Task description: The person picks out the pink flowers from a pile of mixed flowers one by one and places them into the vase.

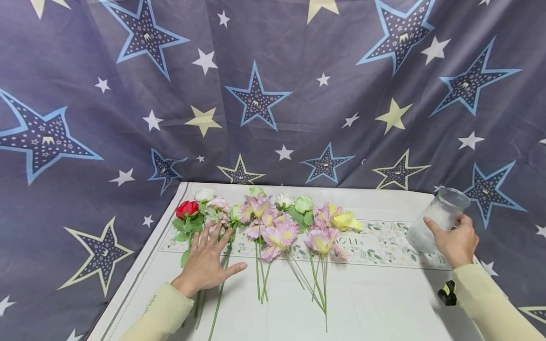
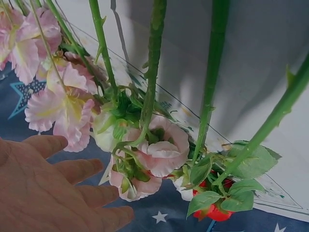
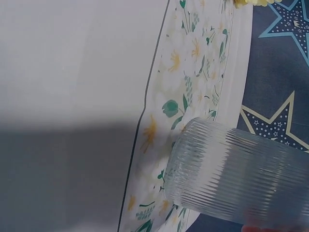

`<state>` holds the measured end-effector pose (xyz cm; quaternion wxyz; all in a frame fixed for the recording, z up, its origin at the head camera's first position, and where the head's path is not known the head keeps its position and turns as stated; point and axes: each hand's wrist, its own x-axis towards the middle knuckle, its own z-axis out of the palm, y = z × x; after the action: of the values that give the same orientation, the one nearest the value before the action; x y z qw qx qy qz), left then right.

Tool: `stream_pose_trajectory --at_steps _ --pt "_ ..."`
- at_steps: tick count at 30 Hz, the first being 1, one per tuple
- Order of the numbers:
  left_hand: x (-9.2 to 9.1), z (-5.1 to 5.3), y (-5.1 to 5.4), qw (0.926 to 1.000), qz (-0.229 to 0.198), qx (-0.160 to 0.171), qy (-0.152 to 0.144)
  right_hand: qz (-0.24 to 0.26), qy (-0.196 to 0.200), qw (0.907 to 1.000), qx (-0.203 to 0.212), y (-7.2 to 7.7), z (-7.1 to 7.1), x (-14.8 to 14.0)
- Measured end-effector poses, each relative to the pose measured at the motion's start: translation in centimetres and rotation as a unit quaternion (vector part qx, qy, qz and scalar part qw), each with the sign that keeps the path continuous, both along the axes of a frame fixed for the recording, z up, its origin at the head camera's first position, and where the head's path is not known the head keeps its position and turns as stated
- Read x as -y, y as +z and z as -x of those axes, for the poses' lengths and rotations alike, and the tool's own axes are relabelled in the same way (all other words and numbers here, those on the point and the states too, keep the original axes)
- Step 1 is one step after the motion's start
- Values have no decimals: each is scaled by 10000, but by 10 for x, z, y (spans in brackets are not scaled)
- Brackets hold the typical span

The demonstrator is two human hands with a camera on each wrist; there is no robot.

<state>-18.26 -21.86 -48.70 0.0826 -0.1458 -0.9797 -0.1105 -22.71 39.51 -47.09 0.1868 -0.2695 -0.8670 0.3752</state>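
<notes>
Gripping vase [image 1: 443, 208] at right with right hand [image 1: 458, 241]!
Seemingly steadying its tilt; spreading left hand [image 1: 208, 263] wide, holding nothing, by left-side flowers [image 1: 218, 208].

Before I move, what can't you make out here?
- Head view: black-and-yellow object, too small to identify.
- Head view: thin green stems, partly hidden behind the left hand.
- Right wrist view: clear, ribbed, cylindrical vase, its mouth cut off by the right edge.

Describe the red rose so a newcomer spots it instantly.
On the white table, find the flower row along the floral strip. At the row's left end, beyond the left hand, lies the red rose, the only red bloom beside white and pink ones.
</notes>
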Motion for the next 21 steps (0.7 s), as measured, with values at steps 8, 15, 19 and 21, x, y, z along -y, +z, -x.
stream_pose_trajectory --at_steps 8,15,19,21 --pt "-1 1 -1 10000 -7 34 22 -39 24 10000 -44 -1 0 1" --pt "-2 3 0 10000 -12 60 8 -114 137 9998 -56 -2 -2 5" --pt "-3 3 1 9999 4 100 30 -133 275 9995 -95 -2 -3 10" --pt "-4 3 1 10000 37 85 32 -114 335 9993 -119 -2 -3 14"
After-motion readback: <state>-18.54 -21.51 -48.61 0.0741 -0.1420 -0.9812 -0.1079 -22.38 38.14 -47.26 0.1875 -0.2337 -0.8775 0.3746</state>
